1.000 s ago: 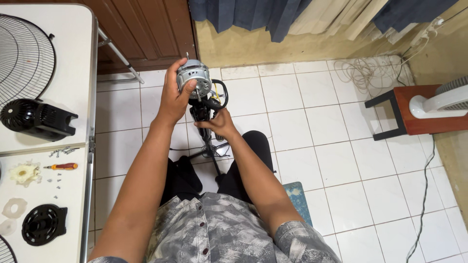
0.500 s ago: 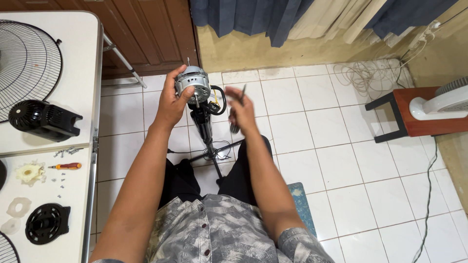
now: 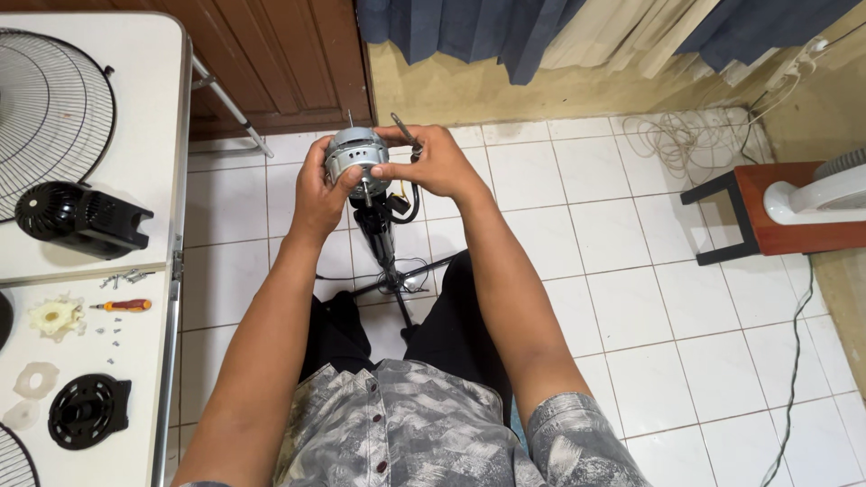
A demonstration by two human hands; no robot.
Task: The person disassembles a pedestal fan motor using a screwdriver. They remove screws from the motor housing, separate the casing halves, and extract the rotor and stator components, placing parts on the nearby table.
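Tiled floor (image 3: 631, 298) | frame centre: left hand (image 3: 317, 194) grips fan motor (image 3: 356, 155); right hand (image 3: 431, 164) pinches thin tool (image 3: 402, 129) beside it | step: working on motor | next: steady tool alignment

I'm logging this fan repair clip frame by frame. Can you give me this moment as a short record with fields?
setting: white tiled floor, white table at the person's left
left hand: grips the side of a silver fan motor
right hand: on the motor's other side, with a thin dark tool between its fingers
under the motor: black fan stand, between the person's knees
on the table: wire fan guard, black motor housing, red-handled screwdriver, loose screws
at right: coiled cord, a second white fan
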